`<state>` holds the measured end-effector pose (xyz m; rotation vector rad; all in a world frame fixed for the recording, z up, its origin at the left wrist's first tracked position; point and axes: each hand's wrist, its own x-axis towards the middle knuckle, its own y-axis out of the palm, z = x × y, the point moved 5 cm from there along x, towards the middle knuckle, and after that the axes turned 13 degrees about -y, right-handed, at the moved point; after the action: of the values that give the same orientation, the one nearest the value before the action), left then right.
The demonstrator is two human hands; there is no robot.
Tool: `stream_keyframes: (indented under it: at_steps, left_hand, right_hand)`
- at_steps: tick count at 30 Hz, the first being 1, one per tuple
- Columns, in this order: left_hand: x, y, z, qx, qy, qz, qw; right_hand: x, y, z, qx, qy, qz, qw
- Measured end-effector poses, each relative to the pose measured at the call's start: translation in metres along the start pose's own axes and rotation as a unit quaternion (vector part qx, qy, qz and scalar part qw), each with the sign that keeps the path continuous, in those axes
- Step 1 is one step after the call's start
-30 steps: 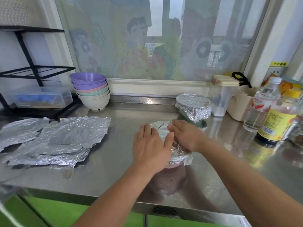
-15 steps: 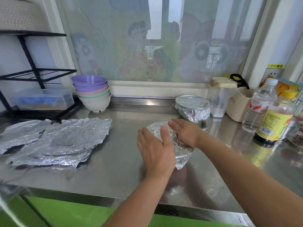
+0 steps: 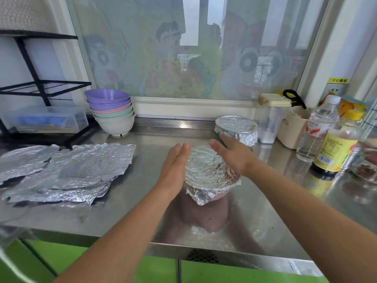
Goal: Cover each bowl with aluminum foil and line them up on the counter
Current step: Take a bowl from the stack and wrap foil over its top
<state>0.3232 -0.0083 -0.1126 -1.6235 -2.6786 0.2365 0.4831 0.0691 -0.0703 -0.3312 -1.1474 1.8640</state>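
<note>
A pink bowl wrapped in crumpled foil (image 3: 208,170) is held above the steel counter (image 3: 142,211), tilted toward me. My left hand (image 3: 174,168) presses flat against its left side and my right hand (image 3: 232,155) presses against its right side, fingers stretched out. Behind it, near the window ledge, stands a second foil-covered bowl (image 3: 236,127). A stack of uncovered bowls (image 3: 111,112), purple on top, sits at the back left. Several loose foil sheets (image 3: 69,170) lie spread on the left of the counter.
A black wire rack (image 3: 36,86) with a clear plastic box (image 3: 43,122) stands at far left. At the right are a clear lidded container (image 3: 271,117), a beige tub (image 3: 291,127), a water bottle (image 3: 318,127) and a yellow-labelled sauce bottle (image 3: 334,148).
The foil-wrapped bowl has been lifted off the counter and tilted. Both hands moved from pressing on its top to clasping its sides.
</note>
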Motion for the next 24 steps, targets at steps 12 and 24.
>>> stream_keyframes:
  at_steps: [12, 24]
  left_hand:
    - [0.015, 0.013, 0.012, -0.173, -0.126, -0.028, 0.976]
    - [-0.049, 0.032, 0.008, 0.014, -0.007, -0.132, 0.991]
  right_hand:
    - [-0.002, 0.012, -0.021, 0.192, 0.092, -0.073, 0.974]
    - [-0.014, 0.008, -0.011, 0.187, 0.039, -0.076, 0.979]
